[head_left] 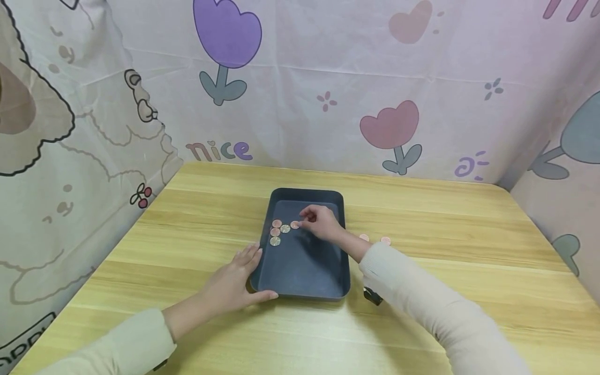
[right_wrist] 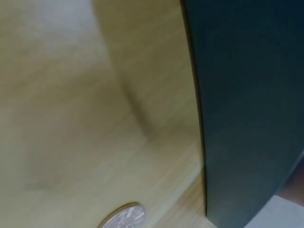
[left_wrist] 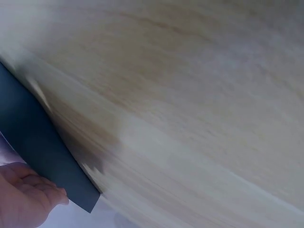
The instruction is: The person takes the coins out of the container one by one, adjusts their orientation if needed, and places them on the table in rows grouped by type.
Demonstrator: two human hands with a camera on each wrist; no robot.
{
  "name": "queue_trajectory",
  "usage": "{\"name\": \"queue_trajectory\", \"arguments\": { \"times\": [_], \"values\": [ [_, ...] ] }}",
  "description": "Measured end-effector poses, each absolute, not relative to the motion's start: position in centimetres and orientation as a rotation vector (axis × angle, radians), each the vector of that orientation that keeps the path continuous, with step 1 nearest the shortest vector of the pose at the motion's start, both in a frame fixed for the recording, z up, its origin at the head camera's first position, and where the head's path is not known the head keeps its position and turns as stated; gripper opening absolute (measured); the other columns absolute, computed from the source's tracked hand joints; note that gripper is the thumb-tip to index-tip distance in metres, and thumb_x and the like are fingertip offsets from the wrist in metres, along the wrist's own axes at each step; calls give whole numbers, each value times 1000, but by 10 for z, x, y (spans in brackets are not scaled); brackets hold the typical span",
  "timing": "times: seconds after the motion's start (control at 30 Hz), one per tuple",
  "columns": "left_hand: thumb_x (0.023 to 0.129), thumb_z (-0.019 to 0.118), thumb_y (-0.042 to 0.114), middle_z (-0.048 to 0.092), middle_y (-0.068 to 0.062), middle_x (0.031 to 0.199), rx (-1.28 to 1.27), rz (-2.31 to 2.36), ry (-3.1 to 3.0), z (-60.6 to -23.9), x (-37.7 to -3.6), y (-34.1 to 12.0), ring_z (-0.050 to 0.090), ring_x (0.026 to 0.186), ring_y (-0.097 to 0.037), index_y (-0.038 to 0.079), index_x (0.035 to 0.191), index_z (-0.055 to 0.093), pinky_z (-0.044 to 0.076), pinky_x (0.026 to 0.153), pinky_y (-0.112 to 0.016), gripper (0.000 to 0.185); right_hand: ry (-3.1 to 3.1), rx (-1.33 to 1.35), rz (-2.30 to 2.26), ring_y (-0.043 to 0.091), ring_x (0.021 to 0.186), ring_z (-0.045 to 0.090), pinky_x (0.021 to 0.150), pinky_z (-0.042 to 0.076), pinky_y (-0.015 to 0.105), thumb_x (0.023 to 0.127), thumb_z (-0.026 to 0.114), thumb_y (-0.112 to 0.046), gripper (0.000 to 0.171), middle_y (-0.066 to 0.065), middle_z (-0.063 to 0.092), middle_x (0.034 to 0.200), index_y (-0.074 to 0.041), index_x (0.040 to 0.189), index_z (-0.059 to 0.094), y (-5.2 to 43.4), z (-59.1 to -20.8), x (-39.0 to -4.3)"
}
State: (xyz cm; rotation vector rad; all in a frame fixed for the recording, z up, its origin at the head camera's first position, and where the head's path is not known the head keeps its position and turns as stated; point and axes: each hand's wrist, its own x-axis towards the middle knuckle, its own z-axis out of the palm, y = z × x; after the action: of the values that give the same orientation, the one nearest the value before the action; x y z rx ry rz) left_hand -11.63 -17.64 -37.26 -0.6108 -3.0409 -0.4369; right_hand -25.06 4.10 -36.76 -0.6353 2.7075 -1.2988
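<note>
Grip of the right hand (head_left: 321, 224): fingers bent, tips at the edge of a coin (head_left: 294, 225) inside the tray (head_left: 300, 273); whether they pinch it cannot be told. Left hand (head_left: 229, 284) spans the tray's near-left corner, fingers nearly straight. Expect the coin to be light, rigid and somewhat slippery; being thin, take it by its rim. Two more coins (head_left: 385, 241) lie on the surface (head_left: 450, 219), right of the tray.
</note>
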Motion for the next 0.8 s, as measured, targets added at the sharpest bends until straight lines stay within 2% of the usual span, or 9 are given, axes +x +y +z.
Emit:
{"name": "queue_trajectory", "arguments": {
  "times": [0.2,0.3,0.53,0.8],
  "values": [
    [74,58,69,34,-24,146,-623,-444,-3037,-374,-116,-176,38,129,-46,-6,137,40,41,100,-53,100,2704,-551,-1211,17,76,56,64,44,21,85,66,-12,26,14,65,88,3,106,65,35,-371,-260],
    [74,58,69,33,-23,146,-623,-453,-3037,-376,-117,-176,38,129,-46,-6,137,40,42,99,-53,100,2714,-520,-1192,15,73,54,63,44,22,84,67,-13,25,11,64,84,2,104,66,32,-376,-266],
    [73,60,68,35,-24,145,-626,-466,-3017,-376,-116,-177,37,130,-44,-6,136,41,41,101,-53,99,2718,-471,-1176,11,63,46,56,36,19,82,71,-18,26,3,54,72,0,100,68,26,-385,-274],
    [74,60,68,34,-24,146,-617,-469,-3013,-376,-115,-177,37,130,-44,-6,136,41,40,101,-53,99,2762,-506,-1090,11,62,45,55,35,19,84,69,-17,23,4,55,72,-1,100,67,24,-388,-275]
  ]
}}
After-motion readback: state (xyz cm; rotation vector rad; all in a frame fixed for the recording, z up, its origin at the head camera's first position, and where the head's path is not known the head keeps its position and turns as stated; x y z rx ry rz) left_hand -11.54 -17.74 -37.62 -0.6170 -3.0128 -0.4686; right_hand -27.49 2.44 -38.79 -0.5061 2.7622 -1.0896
